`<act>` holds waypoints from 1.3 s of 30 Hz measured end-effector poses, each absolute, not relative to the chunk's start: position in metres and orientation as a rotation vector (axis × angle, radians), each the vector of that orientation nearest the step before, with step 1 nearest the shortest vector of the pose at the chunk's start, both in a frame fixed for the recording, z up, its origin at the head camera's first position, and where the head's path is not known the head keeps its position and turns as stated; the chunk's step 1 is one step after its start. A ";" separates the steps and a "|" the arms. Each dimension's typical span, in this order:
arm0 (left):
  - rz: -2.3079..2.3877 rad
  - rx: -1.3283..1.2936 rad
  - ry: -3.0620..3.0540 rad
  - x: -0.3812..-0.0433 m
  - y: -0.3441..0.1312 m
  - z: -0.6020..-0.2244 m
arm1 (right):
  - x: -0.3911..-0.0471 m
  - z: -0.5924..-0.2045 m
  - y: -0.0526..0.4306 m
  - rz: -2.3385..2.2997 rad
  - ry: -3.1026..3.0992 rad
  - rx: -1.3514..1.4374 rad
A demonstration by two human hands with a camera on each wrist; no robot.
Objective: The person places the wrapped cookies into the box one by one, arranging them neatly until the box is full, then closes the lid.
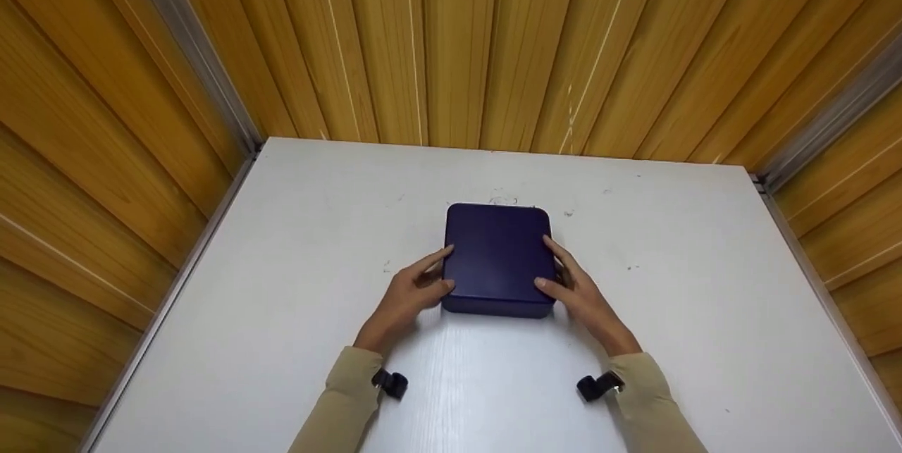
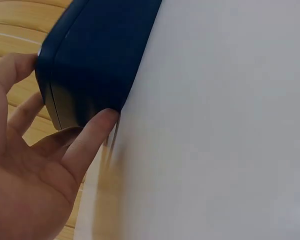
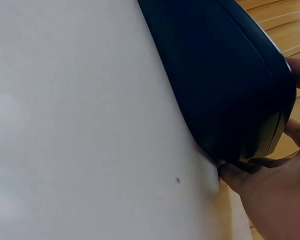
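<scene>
A dark blue, round-cornered box (image 1: pixel 497 252) rests on the white table in the head view, its lid on and its flat top facing up. My left hand (image 1: pixel 405 294) grips its left side, with the thumb near the front corner and a finger further back along the edge. Mirroring that, my right hand (image 1: pixel 581 294) holds the right side. A thin lid seam runs round the box (image 2: pixel 95 60) in the left wrist view, where fingertips touch its top edge and its base. In the right wrist view, the fingers (image 3: pixel 235 175) reach the lower corner.
The white table (image 1: pixel 317 213) has small dark scuffs behind and beside the box. Wood-patterned panels (image 1: pixel 458 44) stand at the back and both sides, with metal posts (image 1: pixel 190 37) at the corners. Each sleeve carries a black wrist camera (image 1: pixel 391 384).
</scene>
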State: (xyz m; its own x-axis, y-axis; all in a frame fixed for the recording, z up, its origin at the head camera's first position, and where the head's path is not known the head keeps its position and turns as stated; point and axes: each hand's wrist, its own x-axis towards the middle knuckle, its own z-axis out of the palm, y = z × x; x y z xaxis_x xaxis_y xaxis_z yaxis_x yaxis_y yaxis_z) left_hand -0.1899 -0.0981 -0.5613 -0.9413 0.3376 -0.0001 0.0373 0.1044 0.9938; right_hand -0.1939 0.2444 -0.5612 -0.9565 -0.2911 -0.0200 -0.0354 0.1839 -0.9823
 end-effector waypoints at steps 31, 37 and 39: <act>1.896 0.408 2.203 -0.188 -0.100 -0.566 | -0.184 -0.575 0.244 -1.926 2.272 -0.357; 1.877 0.368 2.226 -0.190 -0.095 -0.566 | -0.189 -0.575 0.249 -1.843 2.339 -0.331; 1.852 0.369 2.246 -0.191 -0.095 -0.565 | -0.189 -0.573 0.250 -1.814 2.355 -0.321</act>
